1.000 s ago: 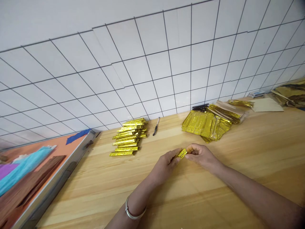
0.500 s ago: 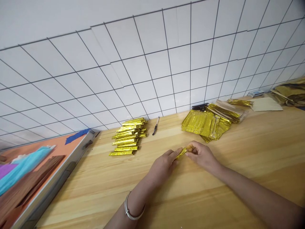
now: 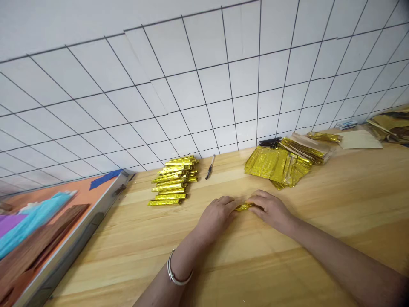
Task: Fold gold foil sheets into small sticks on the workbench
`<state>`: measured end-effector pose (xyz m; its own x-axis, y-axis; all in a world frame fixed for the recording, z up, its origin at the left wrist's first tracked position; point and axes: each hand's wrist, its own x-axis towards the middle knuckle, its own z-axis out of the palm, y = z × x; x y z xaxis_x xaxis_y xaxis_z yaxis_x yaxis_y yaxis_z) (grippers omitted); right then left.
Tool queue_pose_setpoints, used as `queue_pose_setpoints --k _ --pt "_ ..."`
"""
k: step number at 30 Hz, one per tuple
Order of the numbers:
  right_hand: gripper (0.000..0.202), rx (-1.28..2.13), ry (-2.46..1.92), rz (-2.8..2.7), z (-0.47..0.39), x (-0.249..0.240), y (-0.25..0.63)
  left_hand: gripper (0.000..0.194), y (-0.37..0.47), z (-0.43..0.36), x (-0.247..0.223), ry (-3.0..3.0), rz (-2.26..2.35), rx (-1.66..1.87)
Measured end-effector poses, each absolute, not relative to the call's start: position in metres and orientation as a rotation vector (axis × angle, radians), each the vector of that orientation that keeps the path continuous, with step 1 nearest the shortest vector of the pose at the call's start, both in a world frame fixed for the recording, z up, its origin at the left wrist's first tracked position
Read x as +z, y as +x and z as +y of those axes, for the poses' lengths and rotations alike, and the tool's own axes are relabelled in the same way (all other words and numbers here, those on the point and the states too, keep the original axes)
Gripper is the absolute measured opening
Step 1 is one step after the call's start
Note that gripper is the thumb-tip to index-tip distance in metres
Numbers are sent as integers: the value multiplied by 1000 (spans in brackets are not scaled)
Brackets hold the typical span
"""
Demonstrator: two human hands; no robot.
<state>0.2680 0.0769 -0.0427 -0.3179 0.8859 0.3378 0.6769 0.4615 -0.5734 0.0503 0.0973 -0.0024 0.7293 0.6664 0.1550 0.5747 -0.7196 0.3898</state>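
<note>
A small strip of folded gold foil paper (image 3: 243,207) lies between my two hands, low over the wooden table. My left hand (image 3: 217,215), with a silver bangle (image 3: 175,275) on its wrist, grips the strip's left end. At the other end, the thumb and fingers of my right hand (image 3: 270,209) pinch it. My fingers cover both ends. Left of them is a stack of folded gold strips (image 3: 171,183). Beyond my right hand lies a spread pile of creased gold foil sheets (image 3: 276,166).
A pen (image 3: 210,167) lies by the stack. Black clips (image 3: 270,143) sit behind the pile, against the tiled wall (image 3: 211,85). A pale paper sheet (image 3: 361,140) is at the right. An orange-lined tray (image 3: 96,194) with coloured crepe paper (image 3: 35,221) stands at the left.
The gold strip has turned from slanted to nearly level and sits slightly lower. My fingers have closed in around its ends, and less of my right fingertips shows.
</note>
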Motion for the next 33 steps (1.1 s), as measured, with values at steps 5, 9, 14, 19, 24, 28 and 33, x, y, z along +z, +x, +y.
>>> queue_pose_setpoints --k 5,9,14,19,24,28,33 --pt "21 278 -1333 -2139 75 -45 268 26 44 109 -17 2753 972 537" --pt "20 197 -1346 -2158 75 -46 268 23 37 117 -26 2787 962 621" --pt "18 208 -1336 -2139 76 -48 269 23 36 117 -29 2824 918 642" --pt "17 213 -1316 -2121 77 -50 269 22 37 116 -31 2836 872 685" --pt "16 209 -1296 -2131 77 -49 269 20 39 116 -33 2888 868 701" --pt "14 205 -1292 -2138 76 -48 269 20 40 114 -33 2947 852 677" --pt "11 196 -1295 -2140 76 -46 268 19 37 115 -32 2888 844 676"
